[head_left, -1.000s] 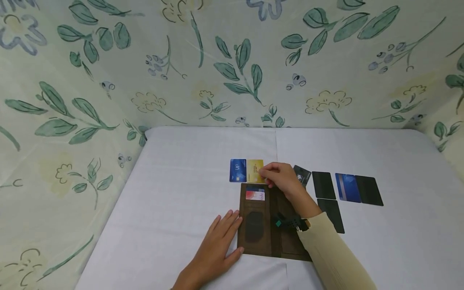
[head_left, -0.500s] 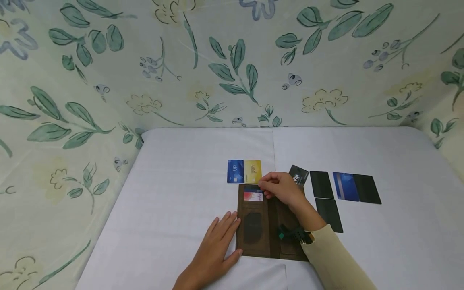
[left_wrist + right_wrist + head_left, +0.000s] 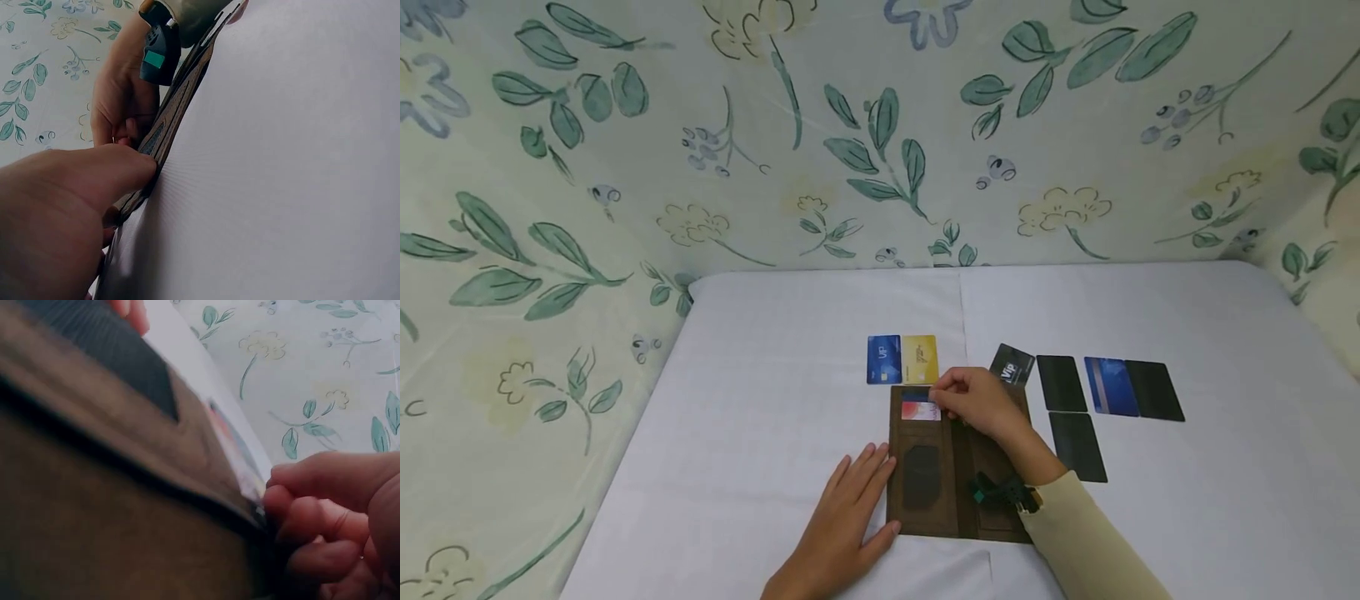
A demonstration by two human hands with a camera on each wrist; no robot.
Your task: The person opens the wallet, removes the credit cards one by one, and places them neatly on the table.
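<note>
A brown wallet (image 3: 952, 500) lies spread on the white table. In its upper left slot sit a pink-and-white card (image 3: 921, 411) and a dark blue card (image 3: 914, 396) behind it. My right hand (image 3: 981, 406) reaches across the wallet. Its thumb and index finger pinch the upper right corner of the cards; which card is between them is hard to tell. In the right wrist view, those fingertips (image 3: 279, 478) meet at the card corner (image 3: 253, 484). My left hand (image 3: 846, 517) rests with straight fingers along the wallet's left edge, its thumb near the lower corner.
Above the wallet lie a blue VIP card (image 3: 883, 359) and a yellow card (image 3: 919, 359) side by side. To the right are a tilted black VIP card (image 3: 1012, 364), several plain black cards (image 3: 1062, 383) and a blue striped card (image 3: 1111, 386). Floral cloth (image 3: 880, 150) hangs behind the table.
My right hand has moved from the yellow card's right edge down to the cards in the wallet slot. My left hand stays at the wallet's edge. The head view has shifted slightly.
</note>
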